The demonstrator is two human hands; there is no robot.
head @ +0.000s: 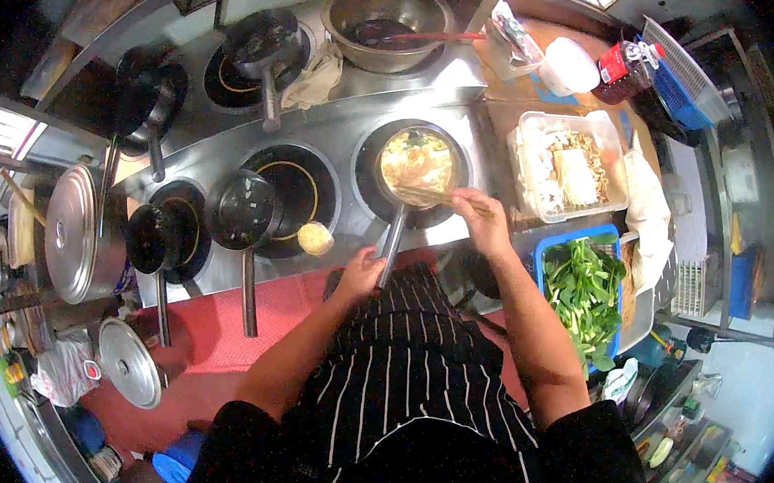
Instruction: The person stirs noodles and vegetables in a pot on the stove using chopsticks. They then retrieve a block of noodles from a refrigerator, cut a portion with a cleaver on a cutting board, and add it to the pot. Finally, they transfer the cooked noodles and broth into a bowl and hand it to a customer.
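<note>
In my right hand [484, 221] are thin wooden sticks, apparently chopsticks [443, 196], blurred, with their tips over the near rim of a saucepan [404, 198]. The pan stands on a burner and holds pale food in liquid [416, 161], with dark green bits at its far side. My left hand [360, 274] is at the metal handle [393, 245] of this pan; its fingers meet the handle's left side, and I cannot tell if they close round it. To the left, a round pale-yellow block [315, 239], seemingly dried noodles, lies by another burner's edge.
Dark pans [243, 209] with long handles jut over the counter's front edge at left. Behind stands a large metal bowl [384, 55]. At right are a plastic tub [569, 168] of mushrooms and a blue basket [542, 269] of leafy greens. A lidded pot [70, 234] stands far left.
</note>
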